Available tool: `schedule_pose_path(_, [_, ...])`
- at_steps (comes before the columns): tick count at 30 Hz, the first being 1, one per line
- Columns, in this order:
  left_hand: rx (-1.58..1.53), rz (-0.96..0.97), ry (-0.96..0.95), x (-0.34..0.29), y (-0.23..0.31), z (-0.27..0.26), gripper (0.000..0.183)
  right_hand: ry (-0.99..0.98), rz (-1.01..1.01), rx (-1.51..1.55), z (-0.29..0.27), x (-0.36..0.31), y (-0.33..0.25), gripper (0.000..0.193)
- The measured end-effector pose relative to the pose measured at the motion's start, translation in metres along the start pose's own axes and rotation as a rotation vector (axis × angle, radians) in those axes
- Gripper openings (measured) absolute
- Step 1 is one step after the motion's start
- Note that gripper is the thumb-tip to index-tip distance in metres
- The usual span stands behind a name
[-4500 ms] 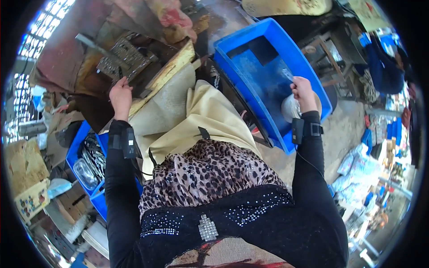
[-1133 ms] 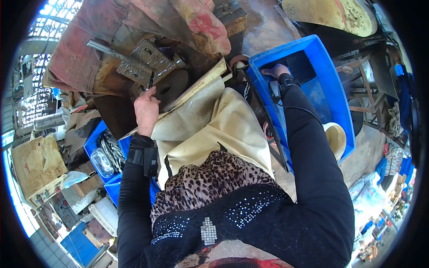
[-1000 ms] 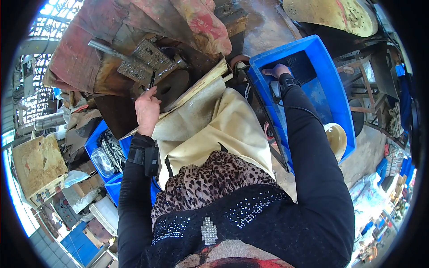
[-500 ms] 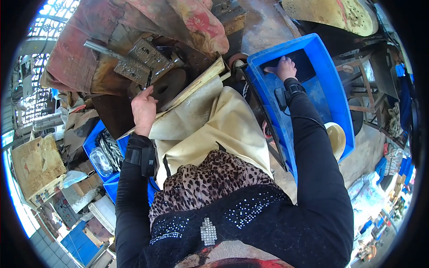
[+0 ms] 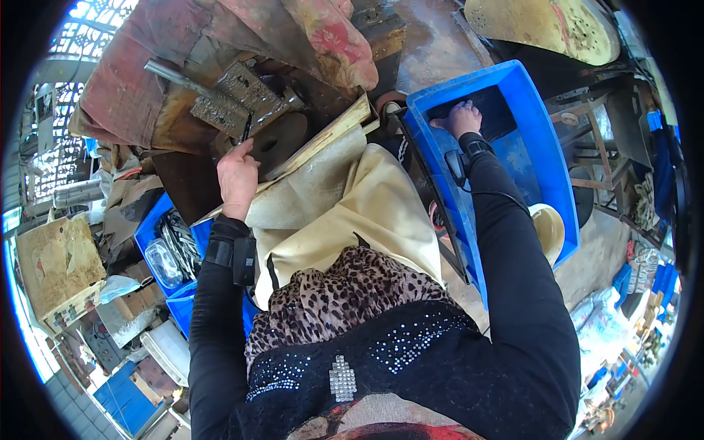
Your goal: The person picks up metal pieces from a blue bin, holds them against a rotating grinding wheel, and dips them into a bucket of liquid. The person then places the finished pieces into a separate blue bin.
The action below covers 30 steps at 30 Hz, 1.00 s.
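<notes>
My left hand [image 5: 238,176] is closed at the fingertips on a thin dark rod [image 5: 247,126]. The rod's far end points at a grimy metal block [image 5: 238,95] on a machine, just above a dark round disc [image 5: 282,143]. To the right, my right hand [image 5: 463,119] reaches into a blue plastic bin [image 5: 546,139]. Its thumb is stretched out to the left, apart from the fingers, which rest on a dark mass [image 5: 497,111] at the bin's far end. What the dark mass consists of is too dim to make out.
A cream round bowl [image 5: 546,231] sits at the bin's near end. A wooden board [image 5: 323,139] edges the machine before my lap, which a beige apron [image 5: 389,205] covers. Stained cloth [image 5: 169,44] drapes behind the block. Left stands another blue bin [image 5: 150,216] with thin metal pieces.
My right hand has shifted slightly left and toward me over the dark mass. My left hand keeps nearly the same place by the block, with the thin rod still in its fingertips.
</notes>
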<state>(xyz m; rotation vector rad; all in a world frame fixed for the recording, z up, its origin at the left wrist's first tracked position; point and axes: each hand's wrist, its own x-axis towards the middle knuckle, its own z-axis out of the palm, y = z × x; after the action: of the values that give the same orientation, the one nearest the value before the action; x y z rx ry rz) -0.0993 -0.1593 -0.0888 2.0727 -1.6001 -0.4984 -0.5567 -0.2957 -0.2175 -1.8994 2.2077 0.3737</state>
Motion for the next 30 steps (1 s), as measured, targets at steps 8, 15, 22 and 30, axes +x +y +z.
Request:
schedule_pose_path(8, [-0.011, 0.006, 0.036, -0.001, 0.006, 0.000, 0.037, -0.043, -0.001, 0.005, -0.007, -0.004, -0.001, 0.104])
schedule_pose_path(15, [-0.008, 0.029, 0.055, 0.001, 0.005, 0.001, 0.036, -0.056, 0.014, 0.009, -0.011, -0.002, -0.004, 0.106])
schedule_pose_path(22, [0.093, 0.087, 0.057, 0.003, -0.003, 0.003, 0.037, -0.063, 0.053, 0.021, -0.020, -0.004, -0.012, 0.106])
schedule_pose_path(30, [0.110, 0.085, 0.067, 0.002, -0.005, 0.002, 0.036, -0.083, 0.134, 0.043, -0.023, -0.001, -0.021, 0.101])
